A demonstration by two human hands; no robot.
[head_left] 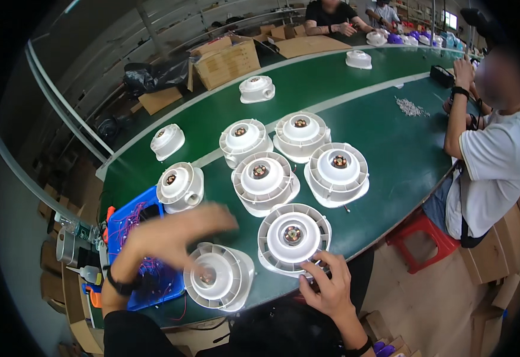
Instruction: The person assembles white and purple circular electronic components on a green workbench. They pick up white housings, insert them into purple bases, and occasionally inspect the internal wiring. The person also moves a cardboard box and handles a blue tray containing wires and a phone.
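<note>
Left hand [174, 235] blurred, raised above the green table [391, 154], fingers spread wide, holding nothing as far as visible; hovering just over the near-left white round housing [219, 276], which sits tilted at the table's near edge. Right hand [326, 285] resting fingertips on the near rim of the next white housing [294, 238], loose touch, not closed around it. That housing flat, brown motor hub in its centre, near the table edge.

Risks, judged from layout:
- Tilted housing close to the edge and just beside the blue tray [135, 220]; a fast sweep of the blurred hand could knock it off or onto the tray's red wires [153, 271].
- Right fingertip-only contact on the rim; a pull toward the body could slide the housing off the edge instead of lifting it.
- Cluster of six more housings [337, 172] packed touching or nearly so behind; pushing one forward likely shoves its neighbours.
- Loose red wires trailing over the tray's near side; could snag a wrist or the dark wristband.
- Seated person in white shirt [492, 160] at the right side, well apart, own hands raised; no interference likely.
- Small pale parts pile [412, 107] far off, not in reach.

Motion blur hides exact left finger pose; cannot tell whether anything small is pinched.
</note>
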